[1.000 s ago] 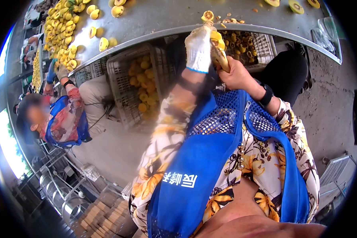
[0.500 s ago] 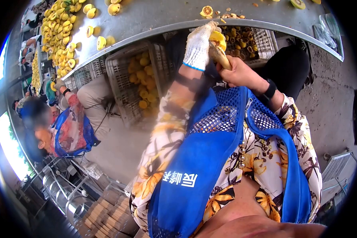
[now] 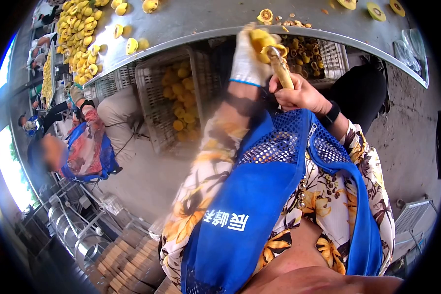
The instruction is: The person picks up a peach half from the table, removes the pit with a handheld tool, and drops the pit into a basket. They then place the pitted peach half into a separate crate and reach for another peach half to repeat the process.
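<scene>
My left hand [image 3: 250, 59], in a white glove with a blue cuff edge, is wrapped round a yellow fruit half [image 3: 262, 39]. Bare, my right hand [image 3: 300, 93] grips the pale handle of a tool [image 3: 282, 71]. The tool's metal end meets the cut side of the fruit. Both hands are just below the metal table's edge, above a crate [image 3: 334, 59] of dark-centred fruit pieces. On the table above them lie a fruit half [image 3: 265, 16] and scattered pits [image 3: 293, 22].
A metal table [image 3: 196, 17] runs across the top, with a heap of yellow fruit [image 3: 78, 34] at left and clear plastic [image 3: 407, 51] at right. A crate [image 3: 147, 98] of yellow fruit stands below. A co-worker [image 3: 90, 152] sits at left; stacked brown blocks [image 3: 127, 262] are lower left.
The fruit's cut side and the tool's metal end now show more plainly, and the tool stands more upright. The view has shifted slightly, bringing more fruit halves in at the top right.
</scene>
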